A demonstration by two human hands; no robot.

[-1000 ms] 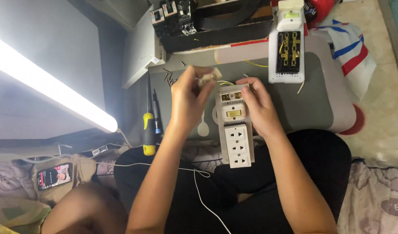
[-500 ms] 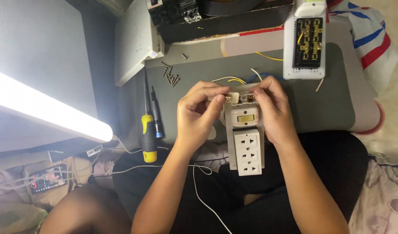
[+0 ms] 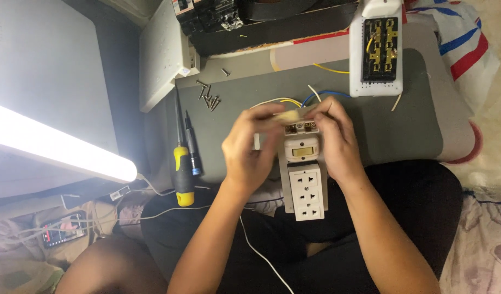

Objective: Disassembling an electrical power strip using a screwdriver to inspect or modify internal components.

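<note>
both hands grip the socket strip [image 3: 306, 182] at the grey mat's [image 3: 414, 130] near edge: right hand [image 3: 337, 139] steadies its body, left hand [image 3: 250, 147] fingers pinched on a small pale part at its open, wired end.

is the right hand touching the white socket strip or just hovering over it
Touching. The head view shows the right hand wrapped around the upper end of the white socket strip, fingers pressed against its side with no gap.

Left hand [image 3: 250, 149] motion-blurred; small cream piece [image 3: 286, 116] at its fingertips too smeared to identify. Right hand [image 3: 332, 139] covers far end of long white socket strip [image 3: 306, 179], hiding where yellow and blue wires [image 3: 294, 100] join. Opened white socket casing [image 3: 377, 49] cut by top edge.
</note>
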